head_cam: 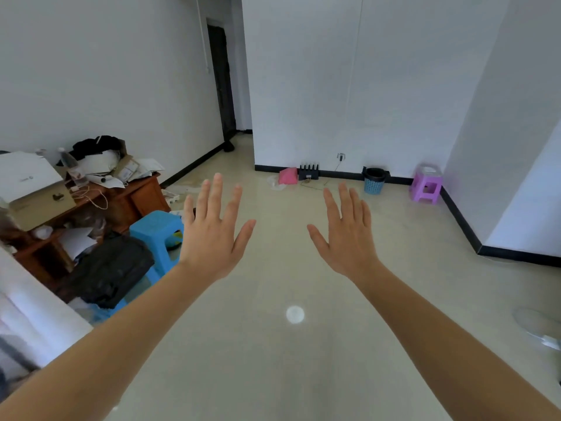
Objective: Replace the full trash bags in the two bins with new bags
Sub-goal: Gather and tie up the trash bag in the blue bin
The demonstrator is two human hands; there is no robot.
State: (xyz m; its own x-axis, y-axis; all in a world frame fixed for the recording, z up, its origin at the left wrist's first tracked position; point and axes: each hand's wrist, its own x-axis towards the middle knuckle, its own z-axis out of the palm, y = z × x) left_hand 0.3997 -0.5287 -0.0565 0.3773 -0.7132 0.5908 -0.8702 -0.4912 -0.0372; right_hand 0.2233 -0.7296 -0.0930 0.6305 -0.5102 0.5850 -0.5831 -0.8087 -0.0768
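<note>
Closest to me, both arms reach out over the pale tiled floor. My left hand and right hand are held up side by side, backs toward me, fingers straight and spread, grasping nothing and touching nothing. Between the forearms I see 1 round bright spot on the tiles.

At my left, a crumpled black bag sits low beside a blue stool; I cannot tell whether a bin is under it. Behind them stands a wooden desk heaped with papers, boxes and a plastic bottle.

Further off, against the far wall and beyond my right hand, is 1 blue lattice bin with a black bag folded over its rim, well apart from both hands. A purple stool stands near it in the corner. Left of the bin along the same wall are a black router and a pink object. A dark doorway opens far back on the left.
</note>
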